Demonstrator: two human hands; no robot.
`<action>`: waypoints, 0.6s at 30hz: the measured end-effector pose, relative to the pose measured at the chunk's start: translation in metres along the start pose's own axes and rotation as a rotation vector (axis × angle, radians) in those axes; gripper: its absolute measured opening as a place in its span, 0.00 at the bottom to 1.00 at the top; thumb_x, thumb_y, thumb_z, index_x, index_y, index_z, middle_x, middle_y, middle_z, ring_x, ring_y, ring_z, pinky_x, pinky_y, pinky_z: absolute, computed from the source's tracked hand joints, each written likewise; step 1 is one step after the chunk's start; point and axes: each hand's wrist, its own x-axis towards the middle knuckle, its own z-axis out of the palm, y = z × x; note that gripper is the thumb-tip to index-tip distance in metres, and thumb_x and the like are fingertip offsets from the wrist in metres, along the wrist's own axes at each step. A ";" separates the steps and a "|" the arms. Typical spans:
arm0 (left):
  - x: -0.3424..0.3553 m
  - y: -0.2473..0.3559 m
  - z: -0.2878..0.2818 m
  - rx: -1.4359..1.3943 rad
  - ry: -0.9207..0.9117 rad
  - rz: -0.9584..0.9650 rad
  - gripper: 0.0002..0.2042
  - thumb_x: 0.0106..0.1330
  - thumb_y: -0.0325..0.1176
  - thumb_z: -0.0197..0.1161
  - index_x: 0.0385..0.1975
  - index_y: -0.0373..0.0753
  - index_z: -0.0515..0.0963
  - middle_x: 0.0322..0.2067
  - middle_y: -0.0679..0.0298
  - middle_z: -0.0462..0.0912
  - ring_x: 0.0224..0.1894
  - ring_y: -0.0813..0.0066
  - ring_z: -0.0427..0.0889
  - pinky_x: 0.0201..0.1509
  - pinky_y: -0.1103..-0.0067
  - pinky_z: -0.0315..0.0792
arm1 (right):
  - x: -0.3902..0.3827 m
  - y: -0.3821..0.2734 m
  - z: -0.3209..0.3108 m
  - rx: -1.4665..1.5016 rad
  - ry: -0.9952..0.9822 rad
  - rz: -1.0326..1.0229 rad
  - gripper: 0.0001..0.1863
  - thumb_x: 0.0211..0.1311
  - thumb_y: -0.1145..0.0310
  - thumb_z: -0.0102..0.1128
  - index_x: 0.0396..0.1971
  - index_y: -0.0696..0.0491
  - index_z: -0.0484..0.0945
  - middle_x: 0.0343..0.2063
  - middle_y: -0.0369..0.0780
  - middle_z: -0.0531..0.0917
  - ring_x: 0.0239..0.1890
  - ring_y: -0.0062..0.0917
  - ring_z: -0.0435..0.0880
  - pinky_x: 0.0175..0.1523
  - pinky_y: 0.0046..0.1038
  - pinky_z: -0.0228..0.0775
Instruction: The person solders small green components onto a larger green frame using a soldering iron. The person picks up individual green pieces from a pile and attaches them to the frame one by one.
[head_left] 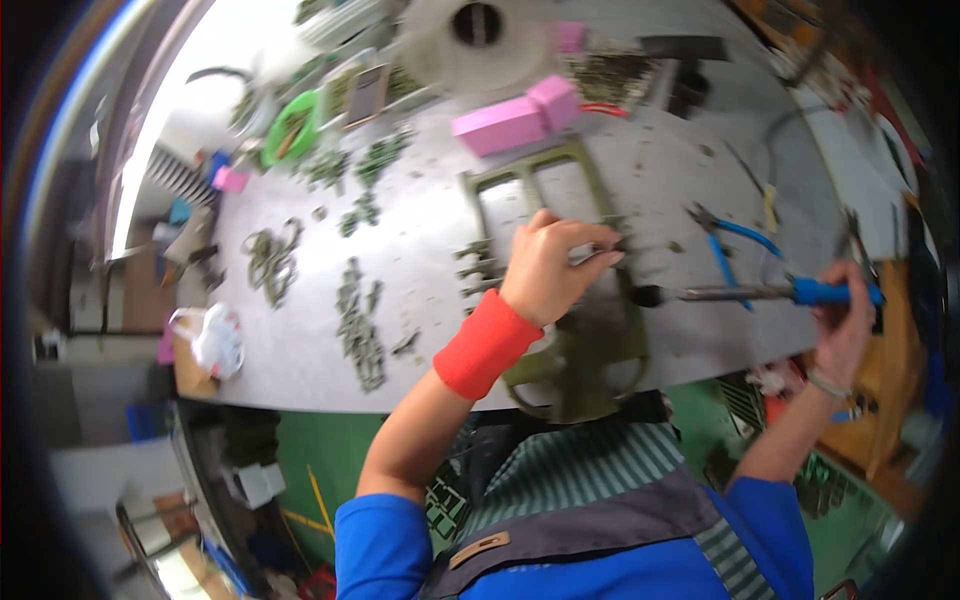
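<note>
A: Left hand (555, 265), doing what?

B: Curled down over the frame (520, 195), fingertips pinched on some small bit at its right edge. Too blurred to name the bit. Red wristband (487, 343) just behind.

A: Whereabouts of the frame?

B: Flat on the table (300, 340), straight ahead. Olive green, with open windows. Near end seemingly hanging over the table's near edge.

A: And the right hand (845, 320)?

B: Clenched round the blue grip of a tool (760, 292), out to the right. Dark shaft levelled leftward, tip just beside the frame and near the pinching fingers. Touching or not, hard to tell.

A: Anything else close by?

B: Blue cutters (725, 245) lying untouched above the shaft. Green parts (360, 320) strewn to the left, pink blocks (515, 118) beyond the frame.

A: Step in hand, at a guess?

B: Probably steadying one spot on the frame while bringing the tool's tip up to it. A judgement only, with the tip apparently not yet on the pinched bit.

A: So what for the next move?

B: A firm pinch, to stop the frame sliding or tipping off that edge. A short, level push of the tip to the left, aimed at the gap by the fingertips rather than at them. Fingers best kept out of the tip's line. Little room there for a slip.
</note>
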 end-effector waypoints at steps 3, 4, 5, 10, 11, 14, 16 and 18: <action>-0.019 -0.031 -0.045 -0.330 0.163 -0.230 0.08 0.64 0.29 0.63 0.40 0.35 0.81 0.33 0.68 0.83 0.32 0.82 0.77 0.37 0.83 0.72 | -0.002 -0.004 0.000 0.012 -0.125 -0.052 0.13 0.66 0.61 0.56 0.26 0.54 0.75 0.28 0.35 0.75 0.23 0.15 0.72 0.22 0.16 0.61; -0.031 -0.042 -0.069 -0.321 0.253 -0.376 0.06 0.65 0.27 0.61 0.39 0.34 0.80 0.33 0.68 0.83 0.32 0.81 0.78 0.37 0.85 0.72 | -0.002 -0.002 0.000 0.018 -0.137 -0.042 0.13 0.66 0.61 0.56 0.26 0.54 0.74 0.28 0.36 0.75 0.24 0.15 0.72 0.22 0.16 0.61; -0.051 -0.073 -0.090 -0.073 0.370 -0.394 0.06 0.64 0.27 0.61 0.39 0.33 0.80 0.31 0.67 0.83 0.31 0.81 0.79 0.36 0.84 0.73 | -0.002 -0.001 0.000 0.026 -0.151 -0.034 0.13 0.66 0.62 0.55 0.26 0.54 0.73 0.29 0.36 0.74 0.25 0.15 0.72 0.22 0.16 0.61; -0.152 -0.144 -0.148 0.697 0.248 -0.736 0.08 0.55 0.31 0.67 0.34 0.38 0.82 0.30 0.58 0.79 0.36 0.59 0.78 0.42 0.69 0.72 | -0.003 0.001 0.004 0.037 -0.179 -0.021 0.13 0.67 0.62 0.55 0.26 0.55 0.73 0.30 0.36 0.74 0.28 0.15 0.73 0.22 0.16 0.61; -0.158 -0.143 -0.148 0.651 0.214 -0.819 0.08 0.55 0.29 0.67 0.35 0.39 0.82 0.32 0.58 0.79 0.37 0.59 0.78 0.43 0.70 0.72 | -0.004 0.000 0.006 0.037 -0.175 -0.017 0.13 0.67 0.62 0.55 0.26 0.55 0.72 0.30 0.36 0.73 0.28 0.16 0.73 0.22 0.16 0.61; -0.163 -0.135 -0.138 0.502 0.184 -0.651 0.08 0.55 0.25 0.65 0.35 0.41 0.82 0.37 0.58 0.78 0.41 0.59 0.77 0.45 0.70 0.71 | -0.009 -0.003 0.012 -0.022 -0.145 -0.034 0.13 0.67 0.61 0.54 0.26 0.54 0.72 0.30 0.36 0.73 0.28 0.15 0.72 0.22 0.15 0.60; -0.165 -0.134 -0.137 0.551 0.254 -0.490 0.08 0.55 0.23 0.64 0.34 0.41 0.82 0.40 0.59 0.77 0.43 0.59 0.76 0.47 0.70 0.71 | -0.008 -0.004 0.011 -0.018 -0.165 -0.026 0.13 0.67 0.61 0.54 0.26 0.54 0.72 0.30 0.35 0.73 0.28 0.15 0.71 0.21 0.14 0.59; -0.161 -0.132 -0.136 0.449 0.450 -0.365 0.06 0.55 0.23 0.65 0.31 0.42 0.83 0.39 0.60 0.79 0.43 0.60 0.77 0.51 0.71 0.69 | -0.009 -0.005 0.011 -0.014 -0.181 -0.020 0.13 0.67 0.61 0.54 0.26 0.53 0.72 0.29 0.35 0.73 0.28 0.14 0.71 0.21 0.14 0.58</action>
